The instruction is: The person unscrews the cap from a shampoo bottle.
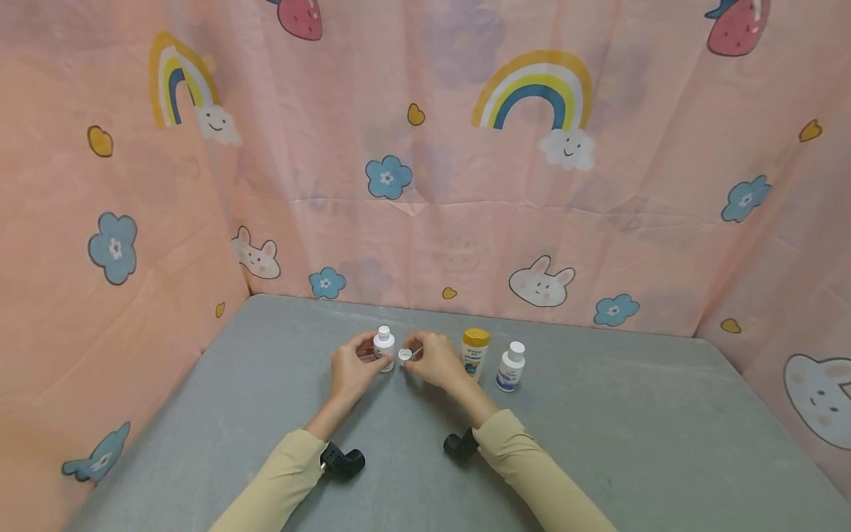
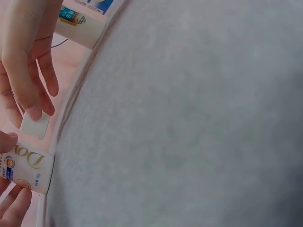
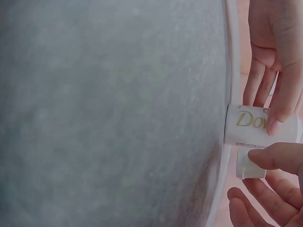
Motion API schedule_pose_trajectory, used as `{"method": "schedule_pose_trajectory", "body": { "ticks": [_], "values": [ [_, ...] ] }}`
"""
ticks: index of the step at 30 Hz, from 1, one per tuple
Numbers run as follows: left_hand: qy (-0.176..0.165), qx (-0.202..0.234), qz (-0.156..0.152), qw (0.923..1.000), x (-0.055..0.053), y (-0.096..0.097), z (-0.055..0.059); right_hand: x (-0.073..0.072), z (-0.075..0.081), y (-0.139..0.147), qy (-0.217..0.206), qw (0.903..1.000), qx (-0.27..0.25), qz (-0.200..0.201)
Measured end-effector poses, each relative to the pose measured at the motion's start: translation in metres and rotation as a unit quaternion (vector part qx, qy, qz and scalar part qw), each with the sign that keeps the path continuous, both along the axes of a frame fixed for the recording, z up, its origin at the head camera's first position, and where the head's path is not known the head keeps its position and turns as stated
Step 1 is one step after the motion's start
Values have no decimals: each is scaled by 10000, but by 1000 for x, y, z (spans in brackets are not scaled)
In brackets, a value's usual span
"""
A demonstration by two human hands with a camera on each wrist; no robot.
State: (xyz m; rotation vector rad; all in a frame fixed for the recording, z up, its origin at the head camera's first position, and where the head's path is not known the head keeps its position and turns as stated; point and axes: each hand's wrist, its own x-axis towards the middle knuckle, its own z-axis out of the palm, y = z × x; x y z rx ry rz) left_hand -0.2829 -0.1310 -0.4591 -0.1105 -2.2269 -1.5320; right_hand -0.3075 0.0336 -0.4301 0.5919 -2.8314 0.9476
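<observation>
A small white Dove bottle (image 1: 383,343) stands upright on the grey table, its narrow neck uncovered. My left hand (image 1: 351,368) grips it from the left side, thumb across the front. Close on the bottle's right, my right hand (image 1: 436,360) pinches a white cap (image 1: 405,355) between thumb and fingers, hollow side facing up. Gold lettering on the bottle (image 3: 244,125) shows in the right wrist view, with the cap (image 3: 250,165) just beside it. The left wrist view also has the bottle (image 2: 35,168) and the cap (image 2: 34,126) a short gap apart.
Just right of my right hand stands a cream bottle with a yellow lid (image 1: 475,340). Beside that is a white bottle with a blue-marked label (image 1: 510,368). A pink patterned curtain (image 1: 439,148) rises behind the grey table (image 1: 618,443).
</observation>
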Motion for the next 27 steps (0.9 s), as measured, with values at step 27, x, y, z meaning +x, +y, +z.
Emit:
{"method": "schedule_pose_trajectory", "body": {
  "ticks": [27],
  "values": [
    [-234, -201, -24, 9995, 4, -2, 3, 2, -2, -2, -291, 9987, 412, 6]
  ]
}}
